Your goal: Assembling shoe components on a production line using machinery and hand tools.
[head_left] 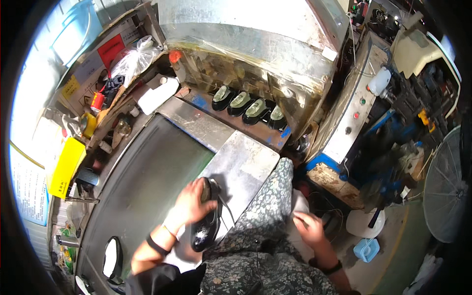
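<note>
Far left, a white-lined black shoe point(118, 246) sits on the dark conveyor belt point(152, 157); if the held one got dropped that way, they could knock together and scuff, I reckon. The left hand point(191, 202) is wrapped around a black shoe point(207, 227), thumb across it, by the border of the belt and the pale metal plate point(246, 155). Can't tell if it's resting or held up. A loose thumb could let it slip, and a careless turn might scrape it on that plate. Floral garment point(263, 204) right alongside, so slack cloth might snag or rub it. Right hand point(309, 227) is loosely curled with nothing visible in it, well apart, so probably slow to save a slip.
</note>
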`<action>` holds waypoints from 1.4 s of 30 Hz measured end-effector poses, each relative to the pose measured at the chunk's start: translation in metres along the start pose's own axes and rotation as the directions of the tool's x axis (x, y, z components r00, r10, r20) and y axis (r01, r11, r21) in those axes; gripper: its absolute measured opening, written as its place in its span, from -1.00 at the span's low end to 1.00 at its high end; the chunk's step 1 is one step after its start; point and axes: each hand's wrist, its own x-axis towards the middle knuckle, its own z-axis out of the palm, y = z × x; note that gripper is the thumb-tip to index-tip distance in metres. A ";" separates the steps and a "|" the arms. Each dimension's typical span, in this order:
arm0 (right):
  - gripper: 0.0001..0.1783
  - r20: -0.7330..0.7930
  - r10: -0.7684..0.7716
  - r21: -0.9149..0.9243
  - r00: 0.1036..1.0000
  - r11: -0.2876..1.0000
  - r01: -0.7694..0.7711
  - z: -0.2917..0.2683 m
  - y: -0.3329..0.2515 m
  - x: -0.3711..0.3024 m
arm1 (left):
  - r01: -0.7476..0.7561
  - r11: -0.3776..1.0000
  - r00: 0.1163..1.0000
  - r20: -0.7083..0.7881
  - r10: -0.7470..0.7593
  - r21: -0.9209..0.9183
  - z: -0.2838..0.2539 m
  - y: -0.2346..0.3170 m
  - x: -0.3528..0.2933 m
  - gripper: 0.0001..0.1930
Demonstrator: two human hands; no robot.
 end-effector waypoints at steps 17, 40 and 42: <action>-0.01 0.161 0.295 0.898 0.942 0.352 -0.263 -0.036 -0.097 0.007 | 0.035 -0.014 0.988 0.032 0.154 -0.999 0.039 0.154 -0.043 -0.26; -0.14 -0.543 0.304 -0.697 0.783 0.356 -0.622 -0.398 0.037 0.081 | 0.056 0.634 0.947 0.241 0.211 -0.772 0.142 0.122 -0.062 -0.63; -0.19 -0.531 0.309 -0.693 0.789 0.377 -0.615 -0.383 0.035 0.076 | 0.051 0.645 0.944 0.248 0.219 -0.763 0.146 0.126 -0.061 -0.63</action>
